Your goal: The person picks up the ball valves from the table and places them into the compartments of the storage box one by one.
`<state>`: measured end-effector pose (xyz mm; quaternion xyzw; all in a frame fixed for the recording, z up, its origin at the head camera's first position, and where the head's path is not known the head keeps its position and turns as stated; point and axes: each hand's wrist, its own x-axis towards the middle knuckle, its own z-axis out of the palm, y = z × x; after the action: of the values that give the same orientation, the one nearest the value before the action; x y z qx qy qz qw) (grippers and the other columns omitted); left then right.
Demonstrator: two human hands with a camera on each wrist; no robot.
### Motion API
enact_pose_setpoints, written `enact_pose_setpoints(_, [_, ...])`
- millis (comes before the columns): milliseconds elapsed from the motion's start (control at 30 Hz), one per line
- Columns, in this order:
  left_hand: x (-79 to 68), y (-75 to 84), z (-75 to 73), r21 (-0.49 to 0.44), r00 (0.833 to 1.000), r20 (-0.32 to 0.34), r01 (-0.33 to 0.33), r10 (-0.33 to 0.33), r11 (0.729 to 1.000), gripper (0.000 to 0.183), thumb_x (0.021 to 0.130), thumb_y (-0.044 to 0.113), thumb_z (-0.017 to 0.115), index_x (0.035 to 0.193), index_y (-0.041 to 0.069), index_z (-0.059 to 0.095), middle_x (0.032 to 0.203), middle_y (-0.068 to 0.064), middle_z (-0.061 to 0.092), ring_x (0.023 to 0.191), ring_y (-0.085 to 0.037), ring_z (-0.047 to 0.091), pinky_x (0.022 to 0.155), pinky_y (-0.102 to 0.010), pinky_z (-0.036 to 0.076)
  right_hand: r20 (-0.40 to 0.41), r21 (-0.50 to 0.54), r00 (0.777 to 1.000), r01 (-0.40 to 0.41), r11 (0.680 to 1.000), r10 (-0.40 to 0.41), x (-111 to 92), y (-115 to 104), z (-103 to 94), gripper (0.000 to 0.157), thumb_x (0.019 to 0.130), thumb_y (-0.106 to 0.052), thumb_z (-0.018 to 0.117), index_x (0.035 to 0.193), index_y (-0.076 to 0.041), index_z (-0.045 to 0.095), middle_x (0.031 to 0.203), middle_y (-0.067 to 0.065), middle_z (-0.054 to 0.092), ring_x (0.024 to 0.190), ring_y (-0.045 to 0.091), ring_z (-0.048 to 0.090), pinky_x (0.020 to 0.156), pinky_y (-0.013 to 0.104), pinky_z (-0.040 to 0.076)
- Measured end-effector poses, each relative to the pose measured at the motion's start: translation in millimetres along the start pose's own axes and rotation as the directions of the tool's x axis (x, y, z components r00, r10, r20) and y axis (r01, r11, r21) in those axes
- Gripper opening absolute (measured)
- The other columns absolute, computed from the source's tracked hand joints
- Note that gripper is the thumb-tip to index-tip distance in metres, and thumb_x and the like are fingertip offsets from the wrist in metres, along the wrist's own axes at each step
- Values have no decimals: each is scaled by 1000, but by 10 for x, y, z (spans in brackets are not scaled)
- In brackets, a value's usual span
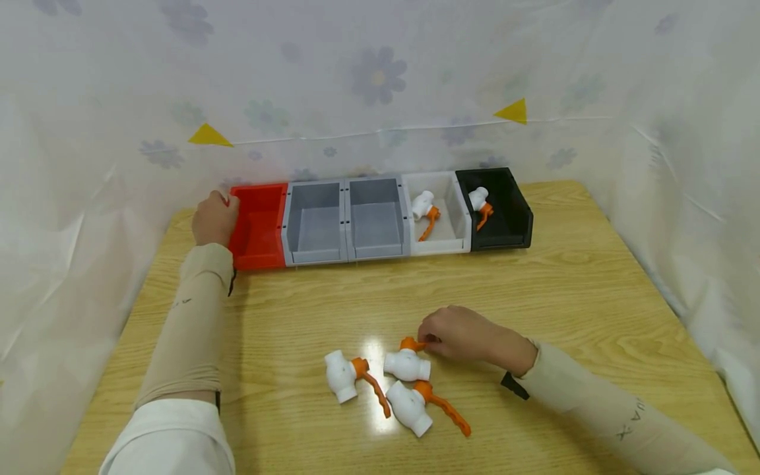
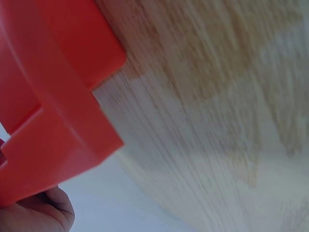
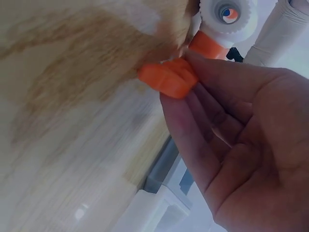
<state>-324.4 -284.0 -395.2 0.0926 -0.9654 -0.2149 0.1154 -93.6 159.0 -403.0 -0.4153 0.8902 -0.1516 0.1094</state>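
Note:
At the far left of the row, my left hand (image 1: pixel 215 219) grips the side rim of a red bin (image 1: pixel 257 227); in the left wrist view the bin's wall (image 2: pixel 53 159) covers most of that hand's fingers. My right hand (image 1: pixel 460 335) pinches the orange lever (image 3: pixel 171 79) of a white ball valve (image 1: pixel 406 365) between thumb and fingers, low over the table. Two more white ball valves with orange levers lie close by: one to the left (image 1: pixel 341 376), another just in front (image 1: pixel 410 408).
Right of the red bin stand two grey bins, left (image 1: pixel 315 227) and right (image 1: pixel 376 227), then a white bin (image 1: pixel 451 227) and a black bin (image 1: pixel 512 214). The white and black bins hold one valve each. A flowered curtain (image 1: pixel 332 86) hangs behind the wooden table (image 1: pixel 594 284).

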Motion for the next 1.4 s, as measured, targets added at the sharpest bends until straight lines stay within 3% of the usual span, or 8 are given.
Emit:
enact_pose_setpoints(233, [-2, 12, -10, -2, 1000, 1, -3, 3, 1000, 36, 92, 33, 27, 86, 2, 43, 77, -22, 50, 70, -41, 52, 60, -49, 39, -73, -20, 997, -25, 999, 24, -25, -28, -30, 5, 80, -9, 68, 82, -14, 69, 79, -8, 63, 67, 3, 54, 63, 27, 48])
enact_pose_setpoints(400, [-2, 1, -4, 5, 1000, 1, -4, 3, 1000, 37, 92, 34, 26, 84, 2, 42, 74, -21, 49, 68, -40, 51, 58, -47, 38, -150, -3, 985, -88, 996, 86, -31, -65, -78, 7, 79, -9, 69, 86, -13, 70, 84, -6, 66, 73, 6, 59, 66, 28, 49])
enact_pose_setpoints(600, [-1, 0, -2, 0, 1000, -1, 0, 0, 1000, 38, 92, 34, 26, 84, 1, 43, 76, -23, 50, 69, -42, 52, 59, -49, 39, -264, 63, 945, -184, 981, 195, 11, -99, -202, 9, 79, -12, 72, 88, -10, 70, 78, -5, 64, 67, 5, 57, 60, 23, 47])
enact_pose_setpoints(867, [8, -7, 9, -2, 1000, -4, 2, -2, 1000, 37, 92, 34, 27, 84, 2, 43, 76, -22, 50, 69, -41, 52, 59, -49, 39, -357, 169, 866, -309, 936, 350, 98, -146, -400, 9, 81, -13, 71, 89, -9, 71, 74, -5, 63, 62, 4, 55, 57, 23, 47])
enact_pose_setpoints(1033, [4, -14, 0, -4, 1000, -5, 7, -7, 1000, 36, 92, 33, 27, 83, 2, 43, 77, -22, 51, 70, -41, 52, 59, -50, 39, -391, 224, 831, -330, 917, 395, 206, -191, -495, 9, 83, -16, 69, 89, -10, 71, 73, -6, 63, 62, 5, 55, 58, 25, 46])
enact_pose_setpoints(1233, [-4, 14, -8, -13, 1000, -15, 15, -16, 1000, 35, 92, 33, 29, 81, 2, 42, 77, -24, 51, 73, -44, 53, 61, -51, 39, -451, 244, 810, -292, 925, 375, 378, -180, -574, 7, 82, -14, 69, 86, -9, 71, 73, -5, 63, 63, 6, 56, 57, 25, 46])
enact_pose_setpoints(1400, [-6, 21, 0, -18, 1000, -19, 20, -21, 1000, 33, 91, 32, 30, 81, 4, 42, 76, -23, 51, 72, -42, 53, 61, -50, 39, -468, 292, 788, -289, 912, 400, 522, -84, -602, 6, 82, -12, 69, 84, -7, 70, 70, -3, 63, 61, 9, 56, 57, 26, 47])
